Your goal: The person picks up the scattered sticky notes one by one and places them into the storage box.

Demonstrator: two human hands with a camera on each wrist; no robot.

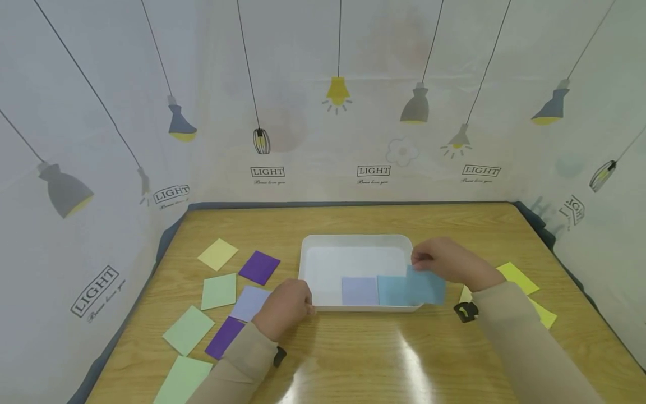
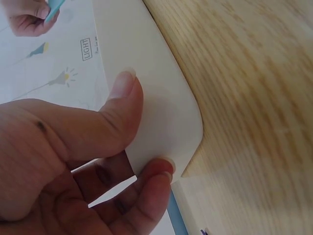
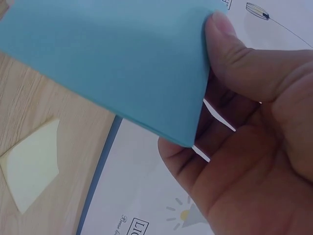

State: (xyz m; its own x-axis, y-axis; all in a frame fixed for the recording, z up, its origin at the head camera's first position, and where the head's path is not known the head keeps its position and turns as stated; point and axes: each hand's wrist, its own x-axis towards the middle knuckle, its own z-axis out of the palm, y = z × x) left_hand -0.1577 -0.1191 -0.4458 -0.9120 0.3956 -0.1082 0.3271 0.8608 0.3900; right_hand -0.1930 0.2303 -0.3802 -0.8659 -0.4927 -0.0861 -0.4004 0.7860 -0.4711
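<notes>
Blue sheets (image 1: 428, 287), two: one pinched between right fingers (image 3: 186, 169), tray rim (image 1: 360, 308) between left fingers (image 2: 154, 193).

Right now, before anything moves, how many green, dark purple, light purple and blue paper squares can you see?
Green squares: 3
Dark purple squares: 2
Light purple squares: 2
Blue squares: 2, one held in the right hand
Total: 9
</notes>
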